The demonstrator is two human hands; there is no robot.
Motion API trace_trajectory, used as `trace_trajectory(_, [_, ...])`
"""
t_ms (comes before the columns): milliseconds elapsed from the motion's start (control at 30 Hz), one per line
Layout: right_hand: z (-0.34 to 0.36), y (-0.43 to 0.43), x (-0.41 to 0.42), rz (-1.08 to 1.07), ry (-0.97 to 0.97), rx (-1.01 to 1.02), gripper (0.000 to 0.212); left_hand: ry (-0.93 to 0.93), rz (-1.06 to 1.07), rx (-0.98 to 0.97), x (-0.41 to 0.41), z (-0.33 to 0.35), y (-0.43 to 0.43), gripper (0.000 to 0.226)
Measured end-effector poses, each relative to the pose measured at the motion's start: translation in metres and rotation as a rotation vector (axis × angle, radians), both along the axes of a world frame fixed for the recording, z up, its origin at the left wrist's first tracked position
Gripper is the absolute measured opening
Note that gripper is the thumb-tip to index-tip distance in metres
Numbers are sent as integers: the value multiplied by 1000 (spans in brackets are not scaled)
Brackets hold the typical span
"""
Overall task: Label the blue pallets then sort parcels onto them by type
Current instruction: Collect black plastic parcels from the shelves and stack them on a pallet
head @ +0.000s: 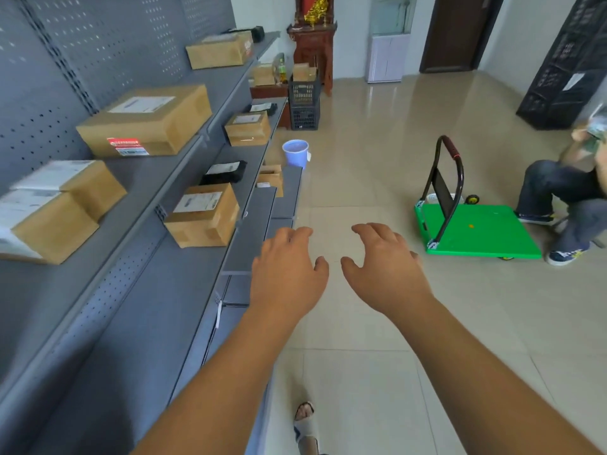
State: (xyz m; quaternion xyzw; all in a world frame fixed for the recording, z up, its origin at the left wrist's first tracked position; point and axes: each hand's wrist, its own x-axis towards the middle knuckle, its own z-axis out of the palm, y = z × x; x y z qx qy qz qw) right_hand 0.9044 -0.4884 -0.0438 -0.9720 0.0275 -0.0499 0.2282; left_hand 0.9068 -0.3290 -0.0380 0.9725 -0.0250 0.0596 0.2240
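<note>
Cardboard parcels [203, 215] sit on the grey shelves [138, 307] along the left, the nearest just back from its shelf's front edge. Right of the shelf edges lies open tiled floor [361, 178], with a green trolley [476, 231] and a seated person [565, 198] far right. The left hand [289, 270] and right hand [384, 261] hover palm-down side by side, fingers loosely curled, apart, holding nothing.
</note>
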Motion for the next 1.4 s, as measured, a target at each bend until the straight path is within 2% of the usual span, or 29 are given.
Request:
trace_trajectory(300, [3,-5,167,-132,-9,-21,58,13,-130,1,189,3,-5,52])
trace_trajectory(633, [-17,-37,319,-207,28,15,57,49,-181,28,348,-8,-35,50])
trace_trajectory(1100, [-20,-115,584,8,45,10,57,53,28,31,582,-18,-110,50])
trace_trajectory(1400, [-33,-94,718,152,103,6,55,122,136,55,696,-32,-89,44])
